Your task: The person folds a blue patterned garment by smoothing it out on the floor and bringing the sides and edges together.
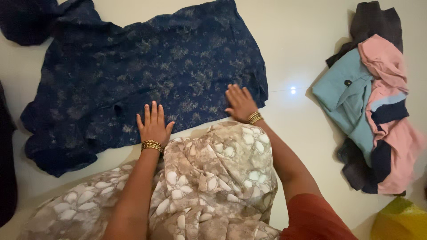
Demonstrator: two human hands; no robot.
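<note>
Both hands, left hand (153, 124) and right hand (240, 102), press flat and open on a dark blue garment (147, 75) spread across the floor (293, 49).

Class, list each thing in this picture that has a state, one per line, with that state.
Dark blue garment: spread flat on the floor.
Left hand: open, palm down on the garment.
Right hand: open, flat on the garment's edge.
Pile of clothes: heaped, unfolded.
Yellow bag: partly out of view.

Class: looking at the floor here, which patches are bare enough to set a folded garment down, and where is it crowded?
Bare floor lies between the dark blue garment and the clothes pile. Crowded: both hands, left hand and right hand, press the garment.
</note>
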